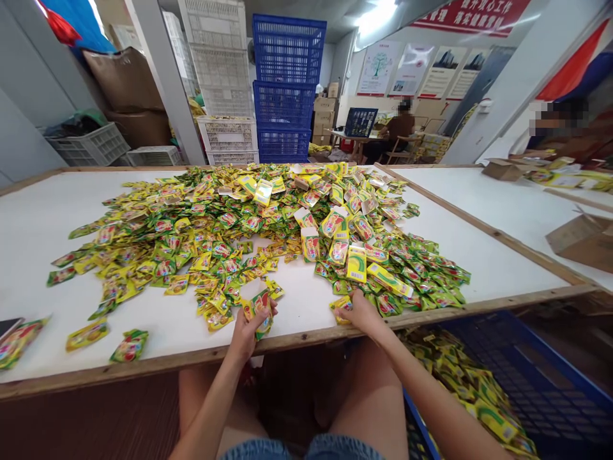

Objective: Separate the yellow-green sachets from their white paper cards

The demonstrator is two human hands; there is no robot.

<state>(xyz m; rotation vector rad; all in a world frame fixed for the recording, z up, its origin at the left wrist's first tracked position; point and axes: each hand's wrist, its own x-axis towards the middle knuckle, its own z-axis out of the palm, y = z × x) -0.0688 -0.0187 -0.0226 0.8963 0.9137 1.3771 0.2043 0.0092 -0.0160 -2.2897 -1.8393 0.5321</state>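
My left hand [251, 326] is closed round a small printed carton [256, 303], green, red and yellow, with its white flap up at the top. At the table's front edge my right hand [359, 313] has its fingers on a yellow sachet [340, 308], pinching it near the pile. Between and beyond the hands lies a broad heap of yellow and green sachets [191, 223]. Several small cartons, among them a yellow one [357, 263] and an open-topped one [310, 245], rest on the heap's right part.
The white table [479, 249] has a raised wooden rim [306, 335]. Below it at right stands a blue crate [541, 377] holding yellow packs. Cardboard boxes [587, 239] are on the right-hand table. Stacked blue crates [287, 89] stand behind; a person [400, 131] sits farther back.
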